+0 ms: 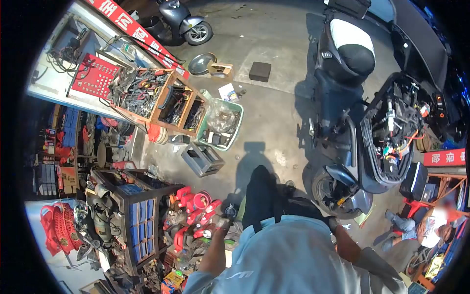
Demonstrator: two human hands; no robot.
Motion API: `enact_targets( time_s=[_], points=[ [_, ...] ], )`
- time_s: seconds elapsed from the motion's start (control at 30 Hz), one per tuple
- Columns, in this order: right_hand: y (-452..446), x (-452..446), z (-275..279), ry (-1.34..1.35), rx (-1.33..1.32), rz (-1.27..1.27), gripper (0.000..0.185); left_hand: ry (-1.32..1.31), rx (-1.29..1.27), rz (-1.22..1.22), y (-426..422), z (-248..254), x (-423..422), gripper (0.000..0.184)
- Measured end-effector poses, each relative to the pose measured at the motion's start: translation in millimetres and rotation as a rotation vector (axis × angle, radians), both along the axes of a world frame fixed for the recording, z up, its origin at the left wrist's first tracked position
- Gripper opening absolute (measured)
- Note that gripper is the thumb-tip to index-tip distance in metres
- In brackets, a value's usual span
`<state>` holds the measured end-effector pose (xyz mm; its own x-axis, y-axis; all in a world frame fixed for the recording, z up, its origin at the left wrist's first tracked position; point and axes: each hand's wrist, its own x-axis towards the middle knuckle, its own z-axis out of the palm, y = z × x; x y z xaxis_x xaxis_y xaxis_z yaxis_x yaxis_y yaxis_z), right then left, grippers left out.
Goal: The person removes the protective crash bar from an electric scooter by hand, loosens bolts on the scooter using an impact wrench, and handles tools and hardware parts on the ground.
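Observation:
My left hand [223,224] hangs low at my left side, near several red bottles [196,215] on the floor. Its fingers are small and dark against the clutter, and a greyish round thing [230,210] shows just beyond them; I cannot make out whether they touch it. Close to my right hip is my right hand [333,223], partly hidden by my light blue shirt [286,255]; its fingers are too dark to read. Ahead to the right stands a dark scooter [342,117] with its front panels off and coloured wires [394,149] exposed.
A tool bench [147,93] full of pliers and screwdrivers is at the left, beside a green-rimmed bin [238,128] and a grey stool [202,159]. A black box [260,71] lies on the floor ahead. Someone sits [428,228] at the far right. Another scooter [178,22] stands behind.

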<state>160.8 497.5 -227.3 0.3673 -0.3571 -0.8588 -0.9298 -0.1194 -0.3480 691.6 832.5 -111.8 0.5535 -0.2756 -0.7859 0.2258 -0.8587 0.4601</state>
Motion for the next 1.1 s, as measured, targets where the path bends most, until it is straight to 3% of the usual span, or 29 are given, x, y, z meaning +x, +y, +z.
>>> enact_targets(
  time_s=[0.03, 0.07, 0.1, 0.13, 0.17, 0.23, 0.27, 0.33, 0.37, 0.47, 0.53, 0.6, 0.67, 0.7, 0.73, 0.77, 0.8, 0.83, 0.87, 0.9, 0.93, 1.0, 1.07, 1.1],
  points=[
    [-14.1, 36.6, 51.1, -0.212, -0.034, -0.085, 0.029, 0.02, 0.016, 0.064, -14.6, 14.8, 12.8, 0.022],
    [-21.3, 58.2, 50.7, -0.078, 0.153, -0.654, 0.02, 0.044, 0.034, 0.125, -29.2, 27.2, 25.7, 0.022],
    [-27.8, 83.4, 70.0, -0.069, 0.222, -0.898, 0.017, 0.023, -0.024, 0.097, -39.1, 35.4, 43.0, 0.021],
    [-37.7, 117.4, 99.8, -0.061, 0.285, -1.149, 0.014, 0.052, -0.116, 0.19, -18.4, -14.8, 69.6, 0.022],
    [-40.1, 131.7, 101.8, -0.115, 0.28, -1.145, 0.014, 0.058, -0.052, 0.205, -55.2, 26.4, 87.7, 0.022],
    [-43.0, 167.8, 116.9, -0.134, 0.235, -1.184, 0.015, 0.025, -0.085, 0.148, -70.3, -6.2, 137.6, 0.021],
    [-51.1, 216.0, 152.5, -0.021, 0.134, -1.06, 0.016, 0.037, -0.092, 0.064, -87.9, -23.4, 161.3, 0.021],
    [-45.3, 240.6, 122.1, -0.063, 0.102, -1.037, 0.017, 0.034, -0.13, 0.021, -134.8, -48.2, 194.3, 0.022],
    [-46.4, 264.8, 120.3, -0.06, -0.025, -0.816, 0.018, -0.006, -0.182, 0.031, -170.6, -60.6, 208.1, 0.023],
    [-33.6, 302.9, 54.1, -0.059, -0.153, -0.075, 0.027, 0.099, -0.05, -0.144, -228.9, -94.1, 208.1, 0.033],
    [-41.7, 350.1, 43.9, 0.045, -0.014, -0.141, 0.034, -0.317, -0.171, -0.614, -240.3, -165.2, 188.5, 0.038],
    [-28.6, 332.6, -46.7, 0.157, 0.047, 0.012, 0.039, -0.202, -0.042, -0.92, -232.0, -231.1, 149.3, 0.039],
    [-40.0, 334.8, -114.8, 0.148, -0.04, -0.446, 0.03, -0.095, -0.135, -0.945, -248.9, -255.4, 109.5, 0.037],
    [-25.7, 294.5, -200.5, 0.165, -0.138, -0.243, 0.032, -0.032, -0.209, -0.886, -268.8, -251.7, 90.3, 0.037],
    [-33.8, 291.1, -237.9, 0.224, -0.149, -0.628, 0.035, 0.063, -0.194, -0.827, -294.8, -244.4, 77.7, 0.037],
    [-49.1, 278.6, -276.9, 0.319, -0.201, -0.578, 0.036, 0.092, -0.16, -0.84, -301.9, -253.5, 65.4, 0.037],
    [-89.5, 277.3, -304.3, 0.574, -0.205, -0.455, 0.034, 0.191, -0.137, -0.876, -305.0, -266.1, 55.1, 0.036],
    [-115.6, 291.3, -297.4, 0.523, -0.249, 0.33, 0.029, 0.288, -0.114, -0.908, -305.0, -277.3, 46.3, 0.036],
    [-121.8, 267.5, -349.7, 0.652, -0.262, 0.196, 0.027, 0.308, -0.086, -0.919, -305.6, -281.9, 41.5, 0.036],
    [-136.0, 263.6, -361.9, 0.659, -0.392, 0.153, 0.027, 0.272, -0.131, -0.935, -307.9, -284.3, 36.5, 0.032],
    [-156.6, 259.7, -381.5, 0.652, -0.333, 0.208, 0.03, 0.234, -0.181, -0.949, -306.8, -290.4, 31.2, 0.028],
    [-177.7, 241.5, -426.5, 0.654, -0.508, -0.009, 0.032, 0.349, -0.108, -0.944, -297.8, -308.1, 19.7, 0.025],
    [-199.1, 225.4, -464.0, 0.623, -0.658, -0.226, 0.034, -0.027, -0.524, -1.125, -301.7, -312.8, 8.8, 0.026],
    [-207.3, 216.2, -481.8, 0.603, -0.714, -0.293, 0.035, 0.158, -0.351, -1.011, -320.1, -303.4, 7.2, 0.025]
  ],
)
